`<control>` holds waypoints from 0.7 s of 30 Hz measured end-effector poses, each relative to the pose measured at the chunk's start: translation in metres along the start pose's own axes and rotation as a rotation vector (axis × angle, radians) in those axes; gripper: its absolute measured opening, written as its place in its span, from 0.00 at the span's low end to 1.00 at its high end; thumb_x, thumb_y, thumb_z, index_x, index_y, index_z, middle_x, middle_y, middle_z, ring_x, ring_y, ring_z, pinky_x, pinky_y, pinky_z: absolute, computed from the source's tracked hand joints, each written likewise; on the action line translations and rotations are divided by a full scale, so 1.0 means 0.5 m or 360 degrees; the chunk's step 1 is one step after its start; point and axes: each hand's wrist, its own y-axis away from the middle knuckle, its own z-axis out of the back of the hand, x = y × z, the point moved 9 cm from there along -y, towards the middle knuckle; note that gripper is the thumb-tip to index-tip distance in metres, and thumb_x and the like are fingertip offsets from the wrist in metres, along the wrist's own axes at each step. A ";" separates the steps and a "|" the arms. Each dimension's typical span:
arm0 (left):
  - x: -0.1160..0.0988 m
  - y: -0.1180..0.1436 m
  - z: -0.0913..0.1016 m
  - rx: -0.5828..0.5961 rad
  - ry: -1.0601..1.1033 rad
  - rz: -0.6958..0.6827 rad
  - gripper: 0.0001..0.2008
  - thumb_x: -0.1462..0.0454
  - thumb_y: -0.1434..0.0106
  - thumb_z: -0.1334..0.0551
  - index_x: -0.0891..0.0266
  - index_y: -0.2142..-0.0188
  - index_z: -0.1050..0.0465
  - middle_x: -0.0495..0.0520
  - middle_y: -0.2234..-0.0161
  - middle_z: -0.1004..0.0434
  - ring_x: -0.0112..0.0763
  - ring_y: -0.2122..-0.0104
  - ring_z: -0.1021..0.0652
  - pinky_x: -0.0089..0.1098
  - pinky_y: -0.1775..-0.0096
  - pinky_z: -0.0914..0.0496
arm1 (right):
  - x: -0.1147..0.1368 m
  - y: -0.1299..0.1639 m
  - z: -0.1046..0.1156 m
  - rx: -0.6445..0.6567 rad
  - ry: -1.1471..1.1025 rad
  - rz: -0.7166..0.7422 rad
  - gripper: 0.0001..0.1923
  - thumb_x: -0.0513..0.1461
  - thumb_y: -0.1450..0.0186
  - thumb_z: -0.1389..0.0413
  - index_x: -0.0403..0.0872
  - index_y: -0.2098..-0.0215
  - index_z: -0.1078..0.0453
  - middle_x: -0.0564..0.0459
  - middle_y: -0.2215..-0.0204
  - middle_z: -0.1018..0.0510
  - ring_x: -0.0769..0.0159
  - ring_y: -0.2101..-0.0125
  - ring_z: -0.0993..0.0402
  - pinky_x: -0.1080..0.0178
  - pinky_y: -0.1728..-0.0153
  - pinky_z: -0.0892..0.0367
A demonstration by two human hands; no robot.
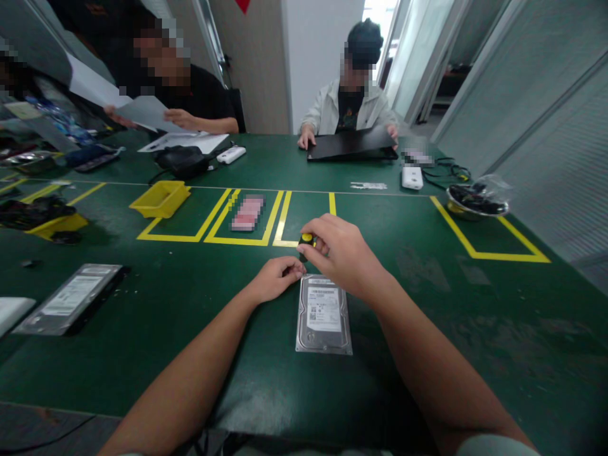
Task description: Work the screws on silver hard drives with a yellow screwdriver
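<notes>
A silver hard drive [323, 315] with a white label lies flat on the green table in front of me. My right hand [339, 253] is closed around a short screwdriver [306, 239] with a black and yellow handle, held upright above the drive's far left corner. At that same corner my left hand [281, 277] has its thumb and fingertips pinched together, close to the screwdriver's lower end. What lies between those fingertips is too small to make out. The screwdriver's tip is not clearly visible.
Further left lie another hard drive [71, 297] and a yellow bin of dark parts [59, 226]. A yellow tray [161, 198] stands behind the taped rectangles. At the right is a metal bowl [476, 206] of dark items. Across the table, a person handles a black panel [352, 145]; another holds papers [147, 113].
</notes>
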 end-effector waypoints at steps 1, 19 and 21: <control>0.000 0.000 0.001 -0.0003 0.0003 -0.0001 0.07 0.64 0.36 0.41 0.64 0.63 0.25 0.50 0.68 0.25 0.30 0.69 0.28 0.28 0.66 0.37 | 0.002 0.001 0.000 0.0011 -0.0014 0.0007 0.07 0.37 0.35 0.44 0.45 0.58 0.30 0.49 0.64 0.26 0.63 0.63 0.31 0.61 0.59 0.38; -0.003 0.002 0.005 -0.0014 0.0014 0.0016 0.05 0.65 0.37 0.40 0.64 0.66 0.28 0.47 0.72 0.29 0.28 0.71 0.31 0.28 0.68 0.39 | 0.001 -0.001 0.008 -0.0017 -0.0185 -0.0001 0.09 0.38 0.34 0.43 0.43 0.59 0.23 0.48 0.65 0.27 0.67 0.65 0.31 0.64 0.62 0.35; -0.004 0.002 0.005 -0.0013 0.0017 0.0020 0.05 0.64 0.37 0.40 0.64 0.66 0.28 0.47 0.72 0.29 0.28 0.71 0.31 0.28 0.68 0.39 | 0.003 -0.002 0.008 -0.0009 -0.0163 0.0042 0.09 0.36 0.33 0.44 0.42 0.58 0.23 0.48 0.64 0.25 0.67 0.64 0.30 0.63 0.61 0.35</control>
